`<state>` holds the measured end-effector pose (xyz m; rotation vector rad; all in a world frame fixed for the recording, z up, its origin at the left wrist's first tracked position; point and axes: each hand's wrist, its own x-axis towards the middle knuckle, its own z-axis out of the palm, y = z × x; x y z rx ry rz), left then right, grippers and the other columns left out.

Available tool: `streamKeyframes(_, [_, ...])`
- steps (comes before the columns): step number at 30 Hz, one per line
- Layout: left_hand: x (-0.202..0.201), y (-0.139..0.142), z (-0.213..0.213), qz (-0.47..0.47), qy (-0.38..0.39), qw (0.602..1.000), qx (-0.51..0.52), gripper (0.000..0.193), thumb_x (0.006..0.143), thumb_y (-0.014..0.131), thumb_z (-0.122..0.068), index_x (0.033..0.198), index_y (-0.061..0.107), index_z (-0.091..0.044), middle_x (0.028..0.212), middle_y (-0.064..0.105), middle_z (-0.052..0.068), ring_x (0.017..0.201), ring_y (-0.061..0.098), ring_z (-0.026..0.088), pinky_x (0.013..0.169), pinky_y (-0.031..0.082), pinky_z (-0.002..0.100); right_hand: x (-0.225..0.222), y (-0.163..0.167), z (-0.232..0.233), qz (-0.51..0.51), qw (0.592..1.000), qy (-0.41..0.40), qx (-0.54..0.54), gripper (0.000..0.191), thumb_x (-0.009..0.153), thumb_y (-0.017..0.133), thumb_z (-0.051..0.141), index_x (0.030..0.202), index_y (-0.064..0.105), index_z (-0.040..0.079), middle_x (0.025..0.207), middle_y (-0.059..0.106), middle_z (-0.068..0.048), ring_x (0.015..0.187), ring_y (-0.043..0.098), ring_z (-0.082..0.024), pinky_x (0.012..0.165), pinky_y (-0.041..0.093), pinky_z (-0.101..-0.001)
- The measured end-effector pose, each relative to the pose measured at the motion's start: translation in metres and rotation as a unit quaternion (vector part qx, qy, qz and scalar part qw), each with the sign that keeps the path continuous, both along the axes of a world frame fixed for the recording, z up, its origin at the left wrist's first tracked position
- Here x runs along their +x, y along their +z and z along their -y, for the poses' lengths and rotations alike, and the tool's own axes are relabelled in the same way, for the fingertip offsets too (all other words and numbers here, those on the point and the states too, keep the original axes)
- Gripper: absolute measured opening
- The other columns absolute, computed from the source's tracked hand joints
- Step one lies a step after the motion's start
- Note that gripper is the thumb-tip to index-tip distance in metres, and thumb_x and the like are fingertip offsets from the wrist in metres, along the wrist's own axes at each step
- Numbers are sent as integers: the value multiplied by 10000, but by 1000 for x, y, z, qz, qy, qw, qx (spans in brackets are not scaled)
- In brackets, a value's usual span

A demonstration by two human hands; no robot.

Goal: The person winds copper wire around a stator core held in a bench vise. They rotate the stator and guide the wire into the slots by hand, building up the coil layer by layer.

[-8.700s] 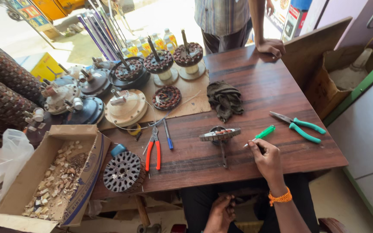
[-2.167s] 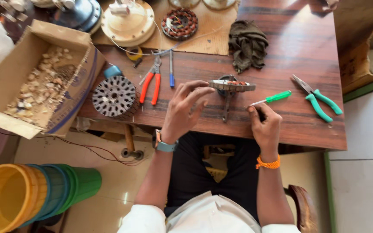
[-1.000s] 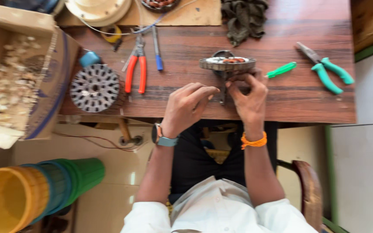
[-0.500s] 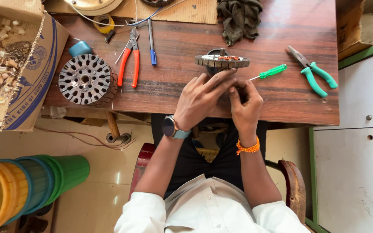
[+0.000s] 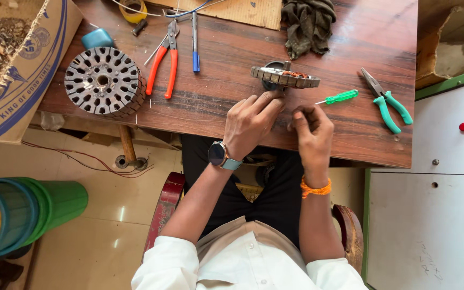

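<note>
A round wound motor core [image 5: 285, 78] with copper coils stands on its shaft on the wooden table [image 5: 232, 115]. My left hand [image 5: 251, 121], a watch on its wrist, reaches up to it, and its fingertips touch the core's lower edge. The thumb is hidden, so a grip cannot be made out. My right hand [image 5: 310, 129], with an orange thread on the wrist, sits just right of the left, fingers curled in a pinch below the core. Nothing visible lies in it. A green screwdriver [image 5: 339, 98] rests beside it.
Green pliers [image 5: 388, 102] lie at the right, orange pliers [image 5: 165, 62] and a blue-handled tool [image 5: 194, 40] at the left. A slotted metal core [image 5: 103, 80] sits by a cardboard box [image 5: 22, 70] of scraps. A dark rag [image 5: 310, 21] lies behind. Stacked buckets [image 5: 22, 215] stand on the floor.
The camera has tipped down and closer. My left hand came up to the core; the right one let go of the screwdriver, joined it, and now sits slightly back from the core.
</note>
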<state>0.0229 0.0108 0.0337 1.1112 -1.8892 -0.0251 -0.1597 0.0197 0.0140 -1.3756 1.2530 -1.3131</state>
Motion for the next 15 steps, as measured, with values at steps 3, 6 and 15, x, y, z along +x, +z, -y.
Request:
streamKeyframes(3, [-3,-1,0,-64,2,998,3,127,968,726,-145,1083,679,-118,1108,701,-19,778,676,186,692,543,315,-18,13,1,169,980,75,66,119,1070,633,89,1021,647,-18,781,585,32,637,522,-49,625,460,-229])
streamKeyframes(6, [-1,-4,4,-149,-31,988,41,133,949,748,-145,1067,694,-118,1034,727,-13,708,690,152,630,542,285,-31,37,7,145,977,114,106,115,1049,659,98,1026,681,-13,719,542,68,564,442,-12,528,364,-186])
streamKeyframes(15, [-5,-20,10,-507,-199,786,292,140,1003,706,-154,1057,711,-25,832,706,-11,603,620,38,509,507,214,-2,129,34,-398,891,143,-163,60,990,756,21,1043,728,22,837,726,-47,653,629,-57,551,453,-234])
